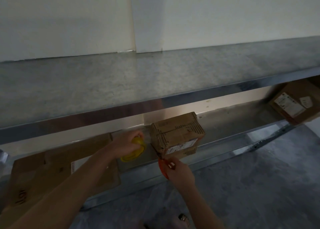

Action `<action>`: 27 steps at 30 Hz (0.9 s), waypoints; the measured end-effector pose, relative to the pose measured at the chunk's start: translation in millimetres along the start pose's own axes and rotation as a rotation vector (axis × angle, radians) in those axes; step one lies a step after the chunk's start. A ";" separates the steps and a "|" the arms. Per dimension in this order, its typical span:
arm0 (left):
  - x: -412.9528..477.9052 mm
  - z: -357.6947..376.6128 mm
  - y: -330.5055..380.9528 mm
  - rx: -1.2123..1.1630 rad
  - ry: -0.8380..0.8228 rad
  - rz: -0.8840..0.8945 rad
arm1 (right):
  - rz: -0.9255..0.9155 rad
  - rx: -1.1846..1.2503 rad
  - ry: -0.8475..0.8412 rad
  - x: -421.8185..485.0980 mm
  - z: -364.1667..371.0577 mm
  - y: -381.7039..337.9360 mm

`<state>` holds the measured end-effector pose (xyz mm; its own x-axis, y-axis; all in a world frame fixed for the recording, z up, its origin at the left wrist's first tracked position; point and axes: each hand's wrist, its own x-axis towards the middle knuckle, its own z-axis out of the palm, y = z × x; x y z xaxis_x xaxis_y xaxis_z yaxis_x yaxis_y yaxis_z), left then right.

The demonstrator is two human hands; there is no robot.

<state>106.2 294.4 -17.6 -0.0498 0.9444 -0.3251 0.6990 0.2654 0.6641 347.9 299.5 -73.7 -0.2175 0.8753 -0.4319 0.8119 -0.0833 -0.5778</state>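
Cardboard landmark: small brown cardboard box [176,135] with a white label, standing on the lower galvanised metal shelf [233,125]; every place below is told from it.
Left hand: the left hand [126,142] is just left of the box, its fingers curled over a yellow plastic tape dispenser [136,153] that sits on the shelf.
Right hand: the right hand [180,172] is below the box's lower left corner, its fingers wrapped round orange-handled scissors [162,164]; the dark blades touch that corner.
Tape: a pale sheen just left of the box may be clear tape [147,139], but it is too faint to be sure.
Step, as judged: cutting the tape free at the box.
Doing it well: pull the dispenser away so the strip is taut, snip close to the corner with the blades square, and spare the label.
Risk: slack tape folding onto itself, or the box sliding.
Nearby: a flat brown cardboard sheet [52,173] lies well to the left, and a larger labelled cardboard box [294,102] well to the right.
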 end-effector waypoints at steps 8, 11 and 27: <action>10.0 8.4 6.8 -0.063 0.048 -0.021 | -0.216 -0.176 0.159 -2.8 -43.1 22.3; 9.9 10.0 7.8 -0.060 0.066 -0.030 | -0.459 -0.291 0.510 -18.1 -65.8 38.1; -9.4 32.0 21.1 -0.099 0.134 -0.220 | -0.094 -0.093 0.311 129.3 -154.0 94.7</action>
<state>144.3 284.9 -22.1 -0.2913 0.8775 -0.3809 0.5881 0.4783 0.6522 480.1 478.2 -77.6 -0.1296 0.9817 -0.1397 0.8451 0.0357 -0.5334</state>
